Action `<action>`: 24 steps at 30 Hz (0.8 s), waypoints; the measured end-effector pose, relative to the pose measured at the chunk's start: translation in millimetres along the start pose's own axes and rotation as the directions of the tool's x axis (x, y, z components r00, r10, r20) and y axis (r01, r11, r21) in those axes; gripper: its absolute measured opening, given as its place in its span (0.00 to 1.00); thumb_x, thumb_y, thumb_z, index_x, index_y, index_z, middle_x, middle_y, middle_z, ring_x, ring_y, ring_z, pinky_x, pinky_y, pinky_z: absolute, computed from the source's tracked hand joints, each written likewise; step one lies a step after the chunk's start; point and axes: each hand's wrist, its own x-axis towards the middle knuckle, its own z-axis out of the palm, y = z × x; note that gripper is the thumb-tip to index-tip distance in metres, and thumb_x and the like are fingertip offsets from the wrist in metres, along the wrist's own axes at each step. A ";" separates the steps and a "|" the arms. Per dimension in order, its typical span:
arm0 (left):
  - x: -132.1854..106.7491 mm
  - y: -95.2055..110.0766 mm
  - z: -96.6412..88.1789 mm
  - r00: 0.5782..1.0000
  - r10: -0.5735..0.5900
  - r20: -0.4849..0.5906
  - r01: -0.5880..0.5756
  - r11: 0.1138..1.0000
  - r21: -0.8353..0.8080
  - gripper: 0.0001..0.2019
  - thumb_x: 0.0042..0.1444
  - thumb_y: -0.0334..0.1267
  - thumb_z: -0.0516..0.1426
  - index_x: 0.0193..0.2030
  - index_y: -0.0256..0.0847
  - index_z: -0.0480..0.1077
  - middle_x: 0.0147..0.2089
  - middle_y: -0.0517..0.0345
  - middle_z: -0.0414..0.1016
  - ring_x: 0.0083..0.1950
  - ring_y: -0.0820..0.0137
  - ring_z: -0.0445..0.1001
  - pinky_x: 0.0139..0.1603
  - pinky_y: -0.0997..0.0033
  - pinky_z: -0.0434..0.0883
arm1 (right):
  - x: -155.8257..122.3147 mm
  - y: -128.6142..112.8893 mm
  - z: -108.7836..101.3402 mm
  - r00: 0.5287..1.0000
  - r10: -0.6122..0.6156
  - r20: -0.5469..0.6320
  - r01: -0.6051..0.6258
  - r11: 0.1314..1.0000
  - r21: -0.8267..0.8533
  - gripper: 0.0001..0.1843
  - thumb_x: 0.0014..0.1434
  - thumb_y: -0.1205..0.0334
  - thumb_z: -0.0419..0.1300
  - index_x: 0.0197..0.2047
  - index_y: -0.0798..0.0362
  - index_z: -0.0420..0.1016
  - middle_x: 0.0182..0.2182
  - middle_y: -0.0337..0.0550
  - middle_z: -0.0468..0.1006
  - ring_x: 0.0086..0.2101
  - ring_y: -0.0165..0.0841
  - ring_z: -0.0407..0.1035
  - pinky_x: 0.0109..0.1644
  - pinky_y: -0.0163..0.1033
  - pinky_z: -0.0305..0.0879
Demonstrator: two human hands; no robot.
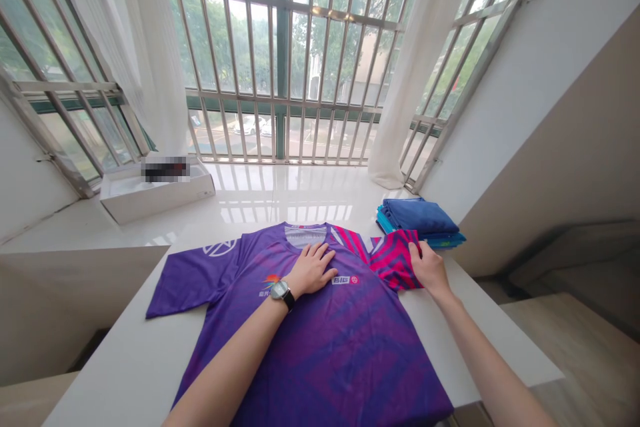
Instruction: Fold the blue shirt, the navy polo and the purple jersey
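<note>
Purple jersey (pixel 310 340), collar (pixel 306 235) toward window (pixel 283 60)

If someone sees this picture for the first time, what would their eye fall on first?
The eye goes first to the purple sports jersey spread on the white counter, with the left hand flat on its chest and the right hand gripping a pink-striped flap at its side. Behind, a large barred window with white curtains fills the top, and a folded blue stack sits at right.
</note>
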 end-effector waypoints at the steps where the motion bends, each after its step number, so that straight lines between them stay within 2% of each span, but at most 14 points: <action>1: 0.2 -0.1 0.0 1.000 -0.002 -0.002 0.002 1.000 0.001 0.28 0.67 0.54 0.45 0.68 0.43 0.60 0.71 0.46 0.58 0.72 0.54 0.53 0.71 0.47 0.50 | 2.7 0.4 -3.3 1.000 0.000 -0.013 0.000 1.000 0.006 0.18 0.67 0.52 0.46 0.38 0.51 0.74 0.29 0.49 0.79 0.31 0.39 0.71 0.34 0.37 0.57; 4: 0.2 0.0 0.8 1.000 -0.006 -0.004 0.006 1.000 0.004 0.27 0.67 0.55 0.46 0.68 0.45 0.60 0.71 0.47 0.58 0.72 0.55 0.54 0.71 0.48 0.50 | 10.8 -2.6 -13.5 0.999 -0.024 -0.024 0.025 0.999 0.025 0.18 0.67 0.51 0.47 0.37 0.50 0.74 0.28 0.48 0.79 0.31 0.39 0.71 0.33 0.37 0.56; 8: -0.5 -0.1 2.6 1.000 0.001 -0.014 -0.001 1.000 -0.012 0.27 0.67 0.55 0.46 0.68 0.45 0.61 0.71 0.47 0.58 0.72 0.55 0.53 0.71 0.47 0.50 | 22.8 -17.7 -25.9 0.996 -0.085 0.021 0.084 0.995 0.062 0.18 0.64 0.50 0.49 0.35 0.49 0.76 0.29 0.47 0.80 0.31 0.39 0.72 0.33 0.37 0.57; 11: 0.0 -1.9 5.0 1.000 0.002 -0.026 -0.003 0.999 -0.038 0.27 0.67 0.54 0.47 0.67 0.44 0.61 0.71 0.45 0.58 0.72 0.53 0.53 0.71 0.45 0.50 | 30.3 -38.9 -33.5 0.995 -0.091 0.040 0.085 0.987 0.140 0.18 0.62 0.50 0.50 0.34 0.50 0.77 0.29 0.46 0.80 0.32 0.38 0.72 0.35 0.37 0.59; 14: 3.0 -5.8 7.3 0.999 -0.012 -0.048 0.008 0.995 -0.101 0.26 0.65 0.51 0.51 0.66 0.43 0.63 0.69 0.44 0.60 0.71 0.52 0.56 0.70 0.45 0.52 | 28.7 -69.3 -38.5 0.993 -0.077 0.085 0.047 0.949 0.310 0.19 0.60 0.48 0.53 0.32 0.52 0.77 0.26 0.44 0.79 0.30 0.37 0.71 0.34 0.37 0.62; 16: 6.4 -8.7 6.9 0.994 -0.037 -0.104 0.015 0.979 -0.202 0.23 0.64 0.47 0.53 0.63 0.42 0.65 0.67 0.44 0.64 0.69 0.55 0.60 0.69 0.49 0.56 | 20.9 -91.7 -39.2 0.969 -0.118 0.215 -0.004 0.870 0.493 0.20 0.59 0.45 0.54 0.35 0.53 0.77 0.27 0.43 0.78 0.27 0.34 0.70 0.29 0.35 0.62; 18: 10.3 -10.5 4.2 0.980 -0.094 -0.177 0.028 0.940 -0.340 0.19 0.65 0.43 0.52 0.60 0.41 0.68 0.62 0.45 0.69 0.64 0.59 0.66 0.66 0.56 0.62 | 10.9 -110.7 -35.9 0.893 -0.213 0.397 -0.127 0.727 0.675 0.23 0.59 0.41 0.56 0.43 0.52 0.75 0.32 0.43 0.80 0.24 0.31 0.69 0.23 0.33 0.61; 20: 13.5 -10.8 -0.5 0.964 -0.167 -0.208 0.053 0.883 -0.467 0.16 0.67 0.41 0.48 0.56 0.40 0.69 0.56 0.47 0.74 0.57 0.62 0.72 0.61 0.61 0.68 | 3.2 -120.9 -27.0 0.827 -0.268 0.494 -0.280 0.566 0.775 0.25 0.58 0.40 0.58 0.49 0.50 0.73 0.39 0.45 0.80 0.24 0.29 0.70 0.21 0.32 0.62; 21: 14.5 -10.5 -2.9 0.959 -0.196 -0.206 0.065 0.857 -0.511 0.16 0.68 0.41 0.46 0.54 0.40 0.70 0.52 0.48 0.76 0.54 0.63 0.74 0.58 0.62 0.69 | 1.2 -121.8 -20.1 0.826 -0.255 0.502 -0.334 0.495 0.802 0.25 0.57 0.40 0.60 0.49 0.50 0.72 0.40 0.45 0.80 0.25 0.29 0.71 0.22 0.32 0.64; 24: 14.9 -8.8 -7.9 0.957 -0.224 -0.181 0.088 0.827 -0.555 0.18 0.70 0.42 0.43 0.52 0.40 0.70 0.46 0.50 0.79 0.49 0.63 0.77 0.53 0.63 0.72 | 1.9 -108.6 8.3 0.890 -0.084 0.448 -0.396 0.347 0.851 0.21 0.55 0.43 0.63 0.42 0.51 0.73 0.37 0.44 0.80 0.25 0.27 0.71 0.24 0.31 0.67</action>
